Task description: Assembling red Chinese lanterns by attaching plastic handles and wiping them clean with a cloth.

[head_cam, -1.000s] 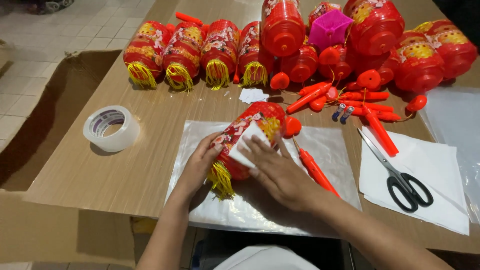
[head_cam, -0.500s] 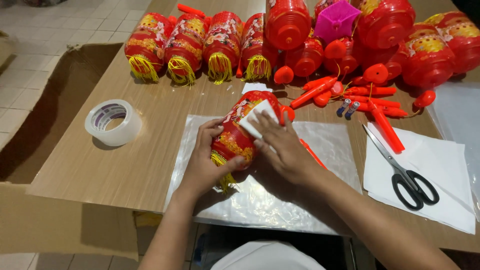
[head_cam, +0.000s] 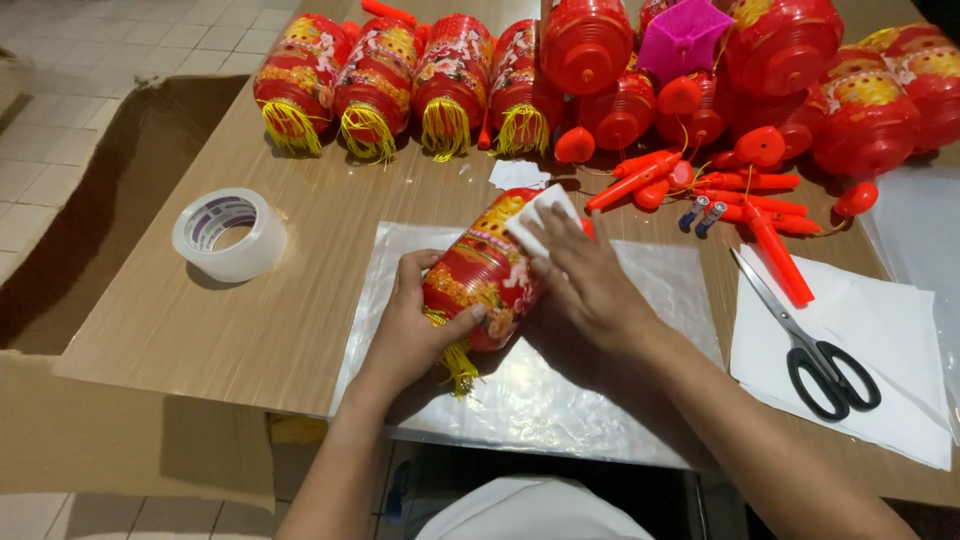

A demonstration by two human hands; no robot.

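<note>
The red lantern (head_cam: 482, 275) lies on its side on the clear plastic sheet (head_cam: 620, 390) spread over the bench (head_cam: 300, 300), the left hand (head_cam: 410, 325) clasping its tasselled end in a firm grip. The right hand (head_cam: 585, 285) presses a white paper slip (head_cam: 535, 222) flat against its upper end, fingers spread, not clenched. This looks like the wrapping step; next, I judge, the slip must stay put as the sheet folds up.

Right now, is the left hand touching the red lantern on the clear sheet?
Touching. The head view shows the left hand wrapped around the red lantern near its tasselled end, thumb and fingers pressed on its side.
</note>
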